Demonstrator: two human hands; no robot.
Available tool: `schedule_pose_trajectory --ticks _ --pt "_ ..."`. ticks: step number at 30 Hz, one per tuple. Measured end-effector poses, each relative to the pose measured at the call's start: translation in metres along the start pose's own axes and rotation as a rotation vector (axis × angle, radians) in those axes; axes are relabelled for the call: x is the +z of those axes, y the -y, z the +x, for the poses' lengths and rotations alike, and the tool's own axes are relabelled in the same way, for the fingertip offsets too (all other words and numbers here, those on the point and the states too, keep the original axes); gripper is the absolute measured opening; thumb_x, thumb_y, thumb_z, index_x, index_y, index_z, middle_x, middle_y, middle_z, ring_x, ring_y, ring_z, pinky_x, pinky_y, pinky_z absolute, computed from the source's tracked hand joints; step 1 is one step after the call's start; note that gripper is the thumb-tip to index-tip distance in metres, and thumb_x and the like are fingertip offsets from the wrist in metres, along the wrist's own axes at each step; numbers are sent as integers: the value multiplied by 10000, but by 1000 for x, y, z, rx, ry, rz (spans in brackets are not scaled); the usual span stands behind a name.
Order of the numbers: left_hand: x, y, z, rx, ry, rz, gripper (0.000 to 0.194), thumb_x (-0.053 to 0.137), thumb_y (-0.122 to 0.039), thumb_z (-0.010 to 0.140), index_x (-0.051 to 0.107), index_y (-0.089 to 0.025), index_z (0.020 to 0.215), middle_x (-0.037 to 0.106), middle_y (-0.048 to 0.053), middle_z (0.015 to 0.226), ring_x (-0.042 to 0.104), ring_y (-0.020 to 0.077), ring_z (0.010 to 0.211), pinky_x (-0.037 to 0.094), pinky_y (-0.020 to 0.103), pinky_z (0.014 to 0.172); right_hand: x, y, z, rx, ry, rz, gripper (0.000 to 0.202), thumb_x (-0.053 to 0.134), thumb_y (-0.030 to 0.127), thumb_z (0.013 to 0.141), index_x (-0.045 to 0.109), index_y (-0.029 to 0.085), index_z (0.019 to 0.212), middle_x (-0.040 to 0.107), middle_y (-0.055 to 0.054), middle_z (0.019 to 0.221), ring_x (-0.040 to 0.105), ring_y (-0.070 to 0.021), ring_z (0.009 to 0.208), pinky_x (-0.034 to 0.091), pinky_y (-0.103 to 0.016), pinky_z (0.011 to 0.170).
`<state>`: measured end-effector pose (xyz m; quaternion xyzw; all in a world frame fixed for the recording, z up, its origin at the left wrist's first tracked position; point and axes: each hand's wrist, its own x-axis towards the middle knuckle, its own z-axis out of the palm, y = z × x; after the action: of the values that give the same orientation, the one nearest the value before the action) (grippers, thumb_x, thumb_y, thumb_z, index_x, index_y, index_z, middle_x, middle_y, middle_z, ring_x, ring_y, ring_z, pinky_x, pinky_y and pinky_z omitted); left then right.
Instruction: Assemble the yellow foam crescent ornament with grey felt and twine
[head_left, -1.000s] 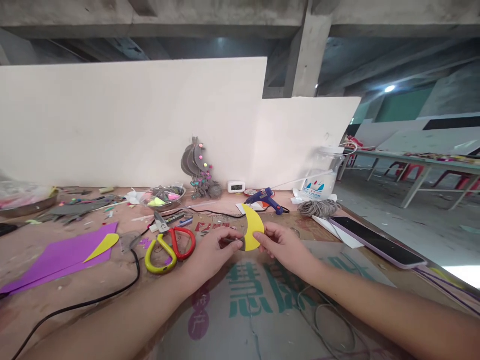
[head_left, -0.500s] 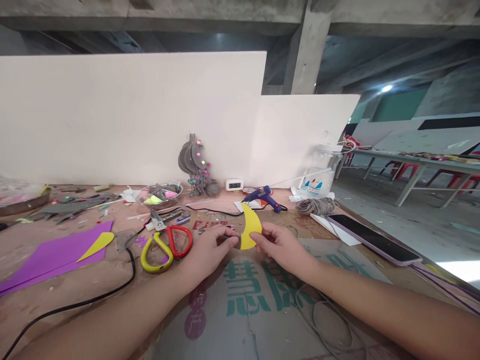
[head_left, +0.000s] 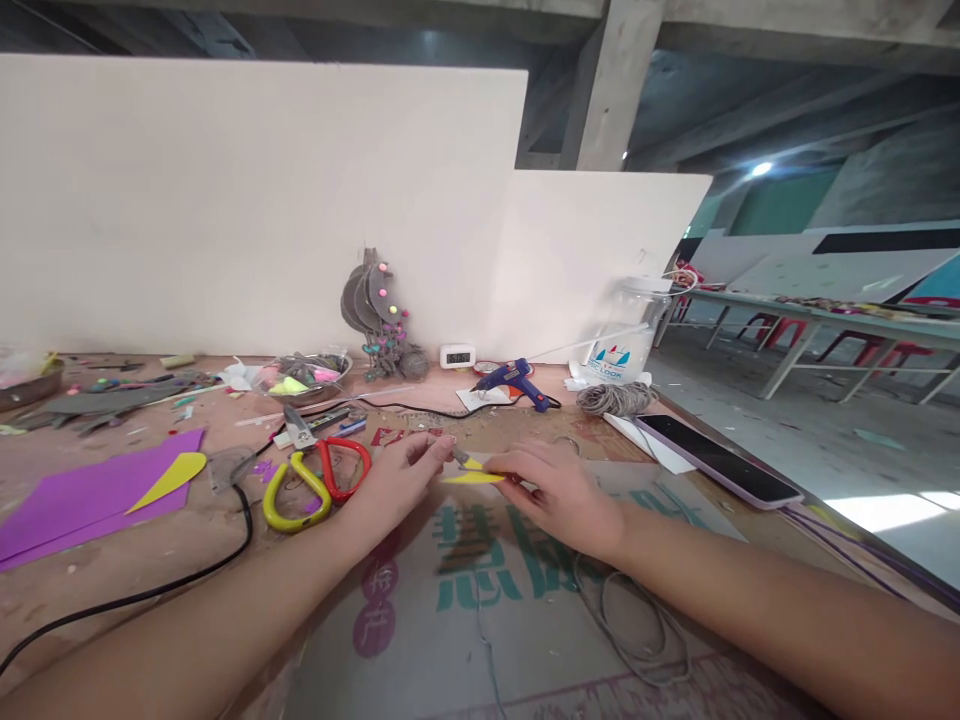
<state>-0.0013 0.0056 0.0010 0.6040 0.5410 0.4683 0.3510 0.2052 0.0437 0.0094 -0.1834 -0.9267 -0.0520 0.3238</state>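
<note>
A yellow crescent-shaped piece (head_left: 474, 478) is tipped nearly edge-on above the cardboard sheet (head_left: 517, 640). My right hand (head_left: 559, 490) pinches its right end between thumb and fingers. On the other side, my left hand (head_left: 412, 475) is closed, thumb against the fingers, close to the crescent's left end. A small grey bit (head_left: 460, 455) shows by the left thumb; whether that hand grips it or the crescent is hidden. Scissors with one red and one yellow handle (head_left: 298, 513) lie just left of my left hand.
Purple sheets (head_left: 67, 510) with a yellow cut piece (head_left: 171, 480) lie at left, beside a black cord (head_left: 244, 540). Behind are a blue glue gun (head_left: 514, 378), a clock (head_left: 457, 356) and a grey beaded ornament (head_left: 375, 310). Grey cord (head_left: 616, 398) and a phone (head_left: 716, 460) are at right.
The crescent has turned from facing me to nearly edge-on. My right hand has rolled over, knuckles up, and my left thumb has lifted. The view has shifted slightly.
</note>
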Motion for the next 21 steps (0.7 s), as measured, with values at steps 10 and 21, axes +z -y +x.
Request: schedule_pose_trajectory --ticks 10,21 --pt "1 -2 -3 3 -30 25 249 483 -392 797 525 -178 677 482 -33 589 463 118 596 349 224 577 -15 6 6 135 -38 176 310 467 298 874 457 199 1167 585 -41 824 541 -144 708 442 -267 642" --pt "6 -4 -3 -47 -12 27 231 491 -368 781 520 -182 647 507 -40 507 453 106 472 322 206 451 13 -23 6 506 42 303 162 447 260 863 565 197 955 632 -36 852 574 -148 742 442 -260 643"
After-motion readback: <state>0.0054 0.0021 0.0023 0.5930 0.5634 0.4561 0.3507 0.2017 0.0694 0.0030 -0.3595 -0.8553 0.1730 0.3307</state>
